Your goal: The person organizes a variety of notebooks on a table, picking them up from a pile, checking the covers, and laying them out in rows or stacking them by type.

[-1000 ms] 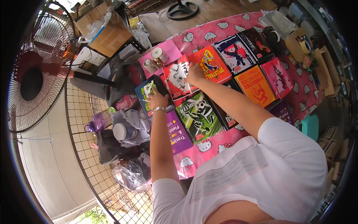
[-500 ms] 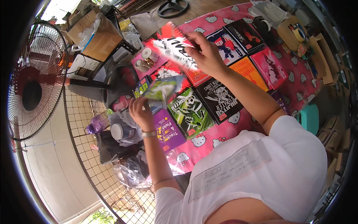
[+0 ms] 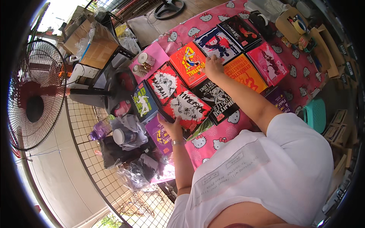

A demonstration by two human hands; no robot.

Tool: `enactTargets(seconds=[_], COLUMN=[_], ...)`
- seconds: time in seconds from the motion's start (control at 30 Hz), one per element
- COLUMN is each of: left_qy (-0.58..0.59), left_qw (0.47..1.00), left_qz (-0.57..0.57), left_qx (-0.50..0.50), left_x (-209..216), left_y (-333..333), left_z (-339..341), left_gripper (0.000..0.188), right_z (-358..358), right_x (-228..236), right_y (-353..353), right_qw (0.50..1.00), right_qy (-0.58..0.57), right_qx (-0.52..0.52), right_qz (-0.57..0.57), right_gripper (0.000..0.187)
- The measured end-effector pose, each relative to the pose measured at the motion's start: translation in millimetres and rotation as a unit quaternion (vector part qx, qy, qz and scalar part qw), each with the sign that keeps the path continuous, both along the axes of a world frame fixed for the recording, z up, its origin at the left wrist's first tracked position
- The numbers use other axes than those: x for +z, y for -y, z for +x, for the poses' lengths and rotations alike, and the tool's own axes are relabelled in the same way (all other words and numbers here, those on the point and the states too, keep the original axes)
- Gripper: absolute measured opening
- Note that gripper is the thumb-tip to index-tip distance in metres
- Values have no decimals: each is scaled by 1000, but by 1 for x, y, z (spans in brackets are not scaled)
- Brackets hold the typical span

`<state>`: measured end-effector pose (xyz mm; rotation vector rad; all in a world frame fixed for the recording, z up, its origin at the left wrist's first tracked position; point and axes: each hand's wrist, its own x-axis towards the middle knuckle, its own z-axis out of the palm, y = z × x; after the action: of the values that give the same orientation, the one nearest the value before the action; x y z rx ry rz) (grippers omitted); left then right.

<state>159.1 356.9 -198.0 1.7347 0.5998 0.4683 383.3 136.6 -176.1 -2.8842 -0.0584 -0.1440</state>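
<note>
My left hand point(image 3: 172, 128) grips the near-left edge of a red, white and black notebook point(image 3: 189, 111), which lies tilted over a green notebook point(image 3: 200, 130) and covers most of it. A matching red notebook point(image 3: 164, 83) lies just beyond. My right hand point(image 3: 214, 69), fingers apart, hovers at or touches the corner between an orange notebook point(image 3: 188, 62) and a black notebook point(image 3: 216, 97); contact is unclear. A blue-and-green notebook point(image 3: 143, 103) sits left of the red ones, and a purple notebook point(image 3: 160, 133) is beside my left hand.
The table has a pink patterned cover point(image 3: 228, 129). Farther right lie navy point(image 3: 218, 45), black-and-red point(image 3: 239, 32), yellow-orange point(image 3: 245, 72) and pink point(image 3: 267, 62) notebooks. Cans point(image 3: 146, 59) stand on pink paper at the far left. A fan point(image 3: 35, 108) and bagged jar point(image 3: 123, 136) are left.
The red-and-white notebook my right hand held raised is now low in my left hand, over the green notebook. My left hand has let go of the blue-green notebook, and my right hand is lower and empty.
</note>
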Motion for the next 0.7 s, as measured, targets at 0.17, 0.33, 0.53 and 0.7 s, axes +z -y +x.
enactTargets(seconds=[0.17,0.33,0.53,0.7], left_qy=[69,-8,-63,-10], left_qw=[987,959,917,800], left_qz=[-134,-264,-377,-578], left_qx=[-50,-104,-115,-163], left_x=[25,7,10,25], left_y=[31,21,22,17], left_z=[11,-9,14,10], left_gripper=[83,46,64,63], right_z=[35,17,-7,50], right_x=[8,161,177,55], right_y=[18,33,-33,-18], right_qw=[983,885,725,890], right_qy=[-36,-140,-118,68], right_qx=[10,355,657,278], right_qz=[181,268,167,354], right_gripper=[52,32,34,36])
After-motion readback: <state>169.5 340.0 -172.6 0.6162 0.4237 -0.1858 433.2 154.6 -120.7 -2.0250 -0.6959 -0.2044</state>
